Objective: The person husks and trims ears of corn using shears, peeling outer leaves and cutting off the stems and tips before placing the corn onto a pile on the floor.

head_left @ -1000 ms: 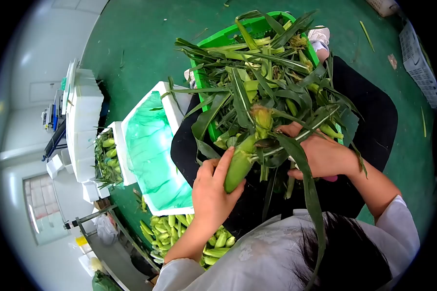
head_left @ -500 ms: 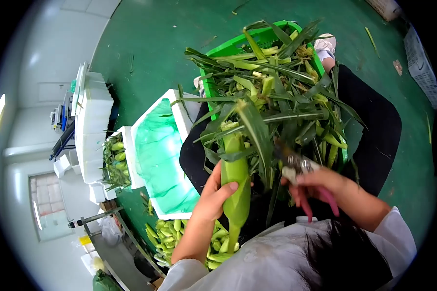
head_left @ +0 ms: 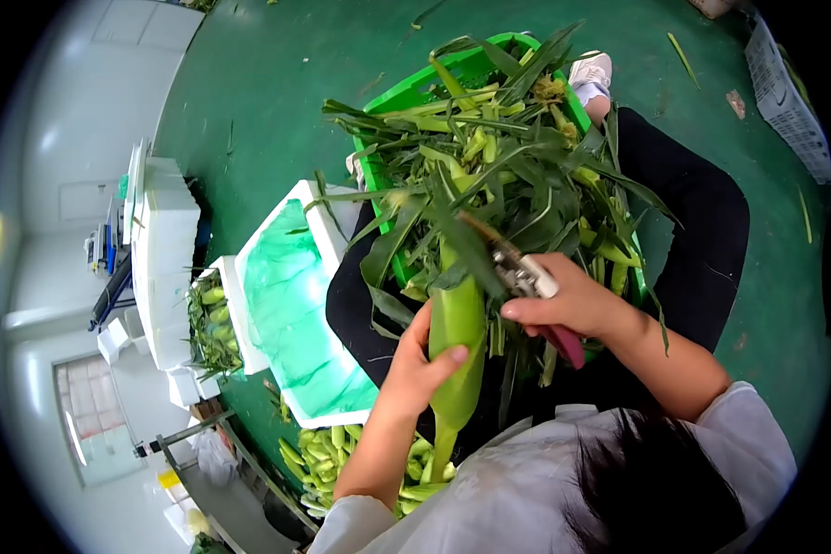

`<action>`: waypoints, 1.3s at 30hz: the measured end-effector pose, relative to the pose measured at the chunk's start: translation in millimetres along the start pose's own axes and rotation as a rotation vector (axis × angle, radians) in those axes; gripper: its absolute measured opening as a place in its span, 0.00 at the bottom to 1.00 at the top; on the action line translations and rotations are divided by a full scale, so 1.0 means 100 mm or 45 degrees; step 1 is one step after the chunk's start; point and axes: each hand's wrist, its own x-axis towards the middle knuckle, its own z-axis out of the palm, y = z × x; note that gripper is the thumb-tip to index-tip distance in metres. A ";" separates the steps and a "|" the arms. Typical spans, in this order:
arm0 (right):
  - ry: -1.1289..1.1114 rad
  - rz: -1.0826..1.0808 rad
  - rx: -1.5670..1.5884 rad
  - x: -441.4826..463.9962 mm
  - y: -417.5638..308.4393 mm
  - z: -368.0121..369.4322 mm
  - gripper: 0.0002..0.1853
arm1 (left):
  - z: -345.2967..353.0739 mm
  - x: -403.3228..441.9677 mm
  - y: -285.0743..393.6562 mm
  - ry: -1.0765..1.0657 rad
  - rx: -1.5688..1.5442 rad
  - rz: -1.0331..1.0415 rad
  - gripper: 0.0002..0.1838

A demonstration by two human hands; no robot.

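Observation:
My left hand (head_left: 415,369) is wrapped round a green ear of corn in its husk (head_left: 457,369), thumb across the front. The ear stands nearly upright, stem end toward my body, with long leaves at its far end. In my right hand (head_left: 572,300) is a pair of pruning shears (head_left: 519,270) with pinkish-red handles. Their blades are close to the leaves at the ear's far end; whether they touch is unclear. Just beyond both hands stands a green basket (head_left: 371,175), heaped with cut corn leaves and husks (head_left: 526,175).
On the left sits a white foam box (head_left: 323,226) lined with green plastic. Several corn ears (head_left: 323,452) are piled on the floor below it. More foam boxes (head_left: 168,258) and a metal-framed cart (head_left: 226,480) stand farther left. A light plastic crate (head_left: 785,102) is at upper right.
My right hand has moved left and away from me, bringing the shears up to the leafy end of the corn. The left hand keeps its grip. The view has shifted slightly.

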 end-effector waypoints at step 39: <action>-0.782 0.592 0.594 -0.68 0.23 0.13 0.32 | 0.16 0.69 -0.29 -0.619 -1.945 -0.218 0.35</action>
